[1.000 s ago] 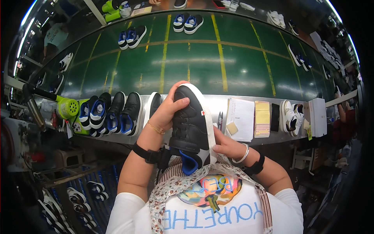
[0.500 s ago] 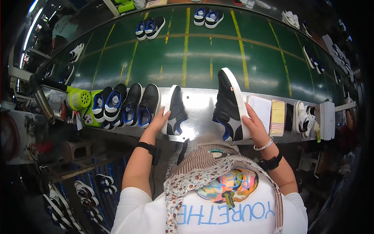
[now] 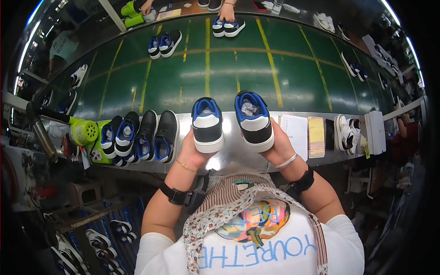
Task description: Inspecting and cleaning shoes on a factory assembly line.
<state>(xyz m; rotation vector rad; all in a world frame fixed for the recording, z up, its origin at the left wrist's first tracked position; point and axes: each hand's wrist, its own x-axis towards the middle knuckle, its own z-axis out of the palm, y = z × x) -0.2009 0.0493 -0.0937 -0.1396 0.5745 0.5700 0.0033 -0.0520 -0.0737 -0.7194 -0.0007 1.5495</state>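
Two black sneakers with white soles, white heel patches and blue linings are held up side by side, heels toward me. My left hand (image 3: 191, 151) grips the left sneaker (image 3: 207, 130) from its outer side and below. My right hand (image 3: 278, 145) is wrapped round the outer side of the right sneaker (image 3: 253, 123). Crumpled paper shows inside both. Left of my left hand, several similar black sneakers (image 3: 145, 133) stand in a row on the metal ledge (image 3: 238, 162). Most of my fingers are hidden behind the shoes.
Across the green conveyor belt (image 3: 183, 82), a co-worker's hand (image 3: 227, 12) touches a pair of sneakers (image 3: 228, 28). Another pair (image 3: 165, 44) rides the belt. A green heat gun (image 3: 85, 132) stands left; papers (image 3: 294, 133), a yellow pad (image 3: 316, 133) and white sneakers (image 3: 347, 134) lie right.
Both held sneakers turned from sideways to heels toward me and came closer together. A co-worker's hand has reached the far pair on the belt.
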